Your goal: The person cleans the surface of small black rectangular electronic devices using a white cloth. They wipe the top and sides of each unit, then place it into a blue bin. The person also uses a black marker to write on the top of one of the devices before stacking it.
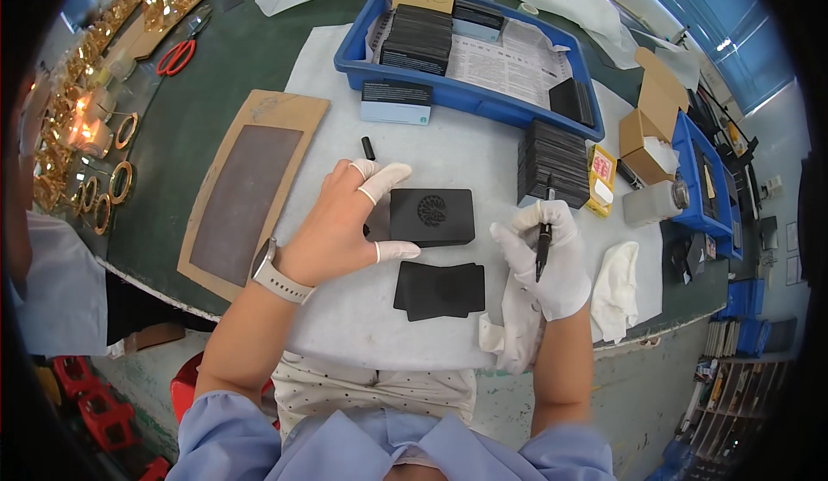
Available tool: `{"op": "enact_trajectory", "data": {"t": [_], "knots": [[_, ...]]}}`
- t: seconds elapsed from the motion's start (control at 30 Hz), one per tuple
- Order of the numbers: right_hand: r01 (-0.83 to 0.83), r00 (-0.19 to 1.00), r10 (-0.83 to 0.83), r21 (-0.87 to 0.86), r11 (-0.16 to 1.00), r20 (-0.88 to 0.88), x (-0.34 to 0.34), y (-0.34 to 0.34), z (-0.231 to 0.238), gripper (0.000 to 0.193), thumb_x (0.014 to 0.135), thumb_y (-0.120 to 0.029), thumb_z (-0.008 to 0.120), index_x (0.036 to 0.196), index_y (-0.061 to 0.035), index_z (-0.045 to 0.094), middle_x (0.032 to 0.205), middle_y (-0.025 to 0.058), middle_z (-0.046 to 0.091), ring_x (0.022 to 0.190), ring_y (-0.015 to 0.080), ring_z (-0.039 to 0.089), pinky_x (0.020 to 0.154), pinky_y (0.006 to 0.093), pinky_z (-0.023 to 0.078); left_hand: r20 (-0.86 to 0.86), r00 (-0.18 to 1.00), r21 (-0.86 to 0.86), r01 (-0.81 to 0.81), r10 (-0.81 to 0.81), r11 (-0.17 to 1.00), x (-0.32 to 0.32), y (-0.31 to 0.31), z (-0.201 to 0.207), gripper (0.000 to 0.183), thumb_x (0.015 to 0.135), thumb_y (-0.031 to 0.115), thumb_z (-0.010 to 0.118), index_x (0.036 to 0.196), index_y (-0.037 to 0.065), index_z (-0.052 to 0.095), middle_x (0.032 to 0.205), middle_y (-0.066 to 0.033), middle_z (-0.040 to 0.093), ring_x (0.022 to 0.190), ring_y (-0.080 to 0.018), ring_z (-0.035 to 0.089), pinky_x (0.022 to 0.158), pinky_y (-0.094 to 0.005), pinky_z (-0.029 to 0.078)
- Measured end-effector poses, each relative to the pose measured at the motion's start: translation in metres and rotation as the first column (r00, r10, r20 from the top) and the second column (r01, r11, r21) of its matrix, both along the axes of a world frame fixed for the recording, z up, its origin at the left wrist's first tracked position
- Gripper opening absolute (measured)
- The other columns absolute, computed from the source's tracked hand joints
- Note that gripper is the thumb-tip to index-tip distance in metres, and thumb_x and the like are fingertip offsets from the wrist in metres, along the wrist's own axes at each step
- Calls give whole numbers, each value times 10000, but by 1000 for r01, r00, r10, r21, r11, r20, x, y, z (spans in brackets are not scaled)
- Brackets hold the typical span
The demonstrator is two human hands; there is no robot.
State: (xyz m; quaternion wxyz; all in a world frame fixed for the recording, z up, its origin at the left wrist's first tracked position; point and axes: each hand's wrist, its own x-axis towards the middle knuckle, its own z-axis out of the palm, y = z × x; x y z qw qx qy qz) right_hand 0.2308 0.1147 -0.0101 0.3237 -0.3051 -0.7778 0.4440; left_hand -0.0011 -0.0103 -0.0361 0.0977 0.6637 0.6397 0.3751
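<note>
A black flat box or block (448,214) with a round dark emblem lies on the white cloth in front of me. My left hand (336,222), with white finger cots, is spread around its left end. The thumb lies along the near edge and the index finger is just beyond the far edge; whether they touch it is hard to tell. A dark piece shows partly between hand and block. In a white glove, my right hand (552,257) grips a black pen (543,251), apart from the block. Thin black cards (440,291) overlap nearer to me.
A blue tray (470,100) with black stacks stands at the back, a black stack (552,162) beside it. To the left lies a brown board (250,188) with a grey pad. A bottle (651,203), open carton (647,145) and crumpled white cloth (616,291) are right.
</note>
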Motion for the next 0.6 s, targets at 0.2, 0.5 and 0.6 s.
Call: {"op": "enact_trajectory", "data": {"t": [0.2,0.5,0.6], "knots": [[-349,895,264,198,916,359,10,12,1,346,743,54,642,1028,-140,672,821,85,661,720,270,655,661,345,511,40,999,-48,-17,19,999,1,-2,2,835,631,275,875,1337,51,487,1092,-121,482,1006,-299,426,932,-404,355],[-325,831,137,272,906,538,16,15,12,447,715,78,610,1028,-216,729,984,98,627,955,319,580,795,389,480,-4,1000,-39,-15,15,999,2,-2,1,827,596,292,901,1296,59,527,1103,-94,480,1020,-276,402,921,-367,380],[-344,824,150,271,899,547,18,17,16,445,719,84,608,1048,-195,719,1018,93,618,978,313,576,810,380,480,-34,999,-51,-9,7,999,1,-3,1,776,605,297,897,1264,71,554,1099,-88,477,1025,-273,403,918,-366,383]]}}
